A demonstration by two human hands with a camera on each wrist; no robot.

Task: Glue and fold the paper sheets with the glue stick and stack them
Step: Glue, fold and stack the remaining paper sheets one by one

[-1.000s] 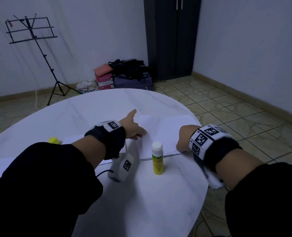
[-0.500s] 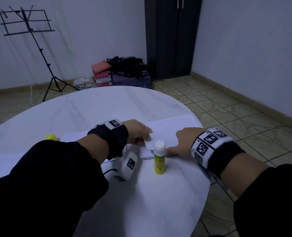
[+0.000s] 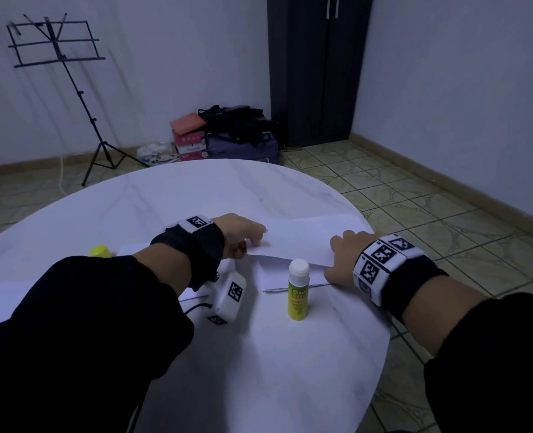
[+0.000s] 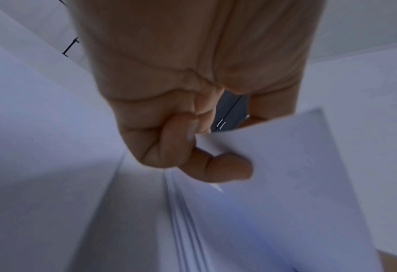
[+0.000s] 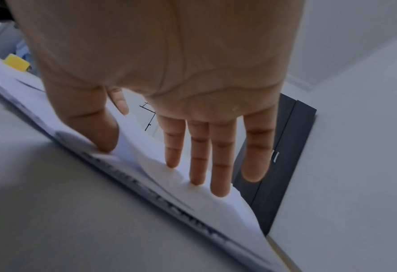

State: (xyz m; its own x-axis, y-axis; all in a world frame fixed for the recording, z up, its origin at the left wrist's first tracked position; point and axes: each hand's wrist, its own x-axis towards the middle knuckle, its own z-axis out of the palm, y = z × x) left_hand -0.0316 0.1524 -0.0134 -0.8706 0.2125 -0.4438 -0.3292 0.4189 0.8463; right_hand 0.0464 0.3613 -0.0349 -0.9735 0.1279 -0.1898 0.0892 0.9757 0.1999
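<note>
Yellow cap (image 3: pixel 101 251): on table (image 3: pixel 290 370), far left.
Left hand (image 3: pixel 240 234): grip pinches top paper sheet (image 3: pixel 302 242) at its left edge.
Glue stick (image 3: pixel 298 289): upright, uncapped, near the stack (image 3: pixel 290 282).
Right hand (image 3: pixel 343 260): fingers straight, pressing paper.
Advice: align edges, then crease outward.
Unclear: glued area; sheet count.

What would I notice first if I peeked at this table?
Two hands working a white paper sheet on the round white marble table: the left hand pinches its edge, the right hand presses it flat. Just in front stands an upright yellow-green glue stick with a white cap.
</note>
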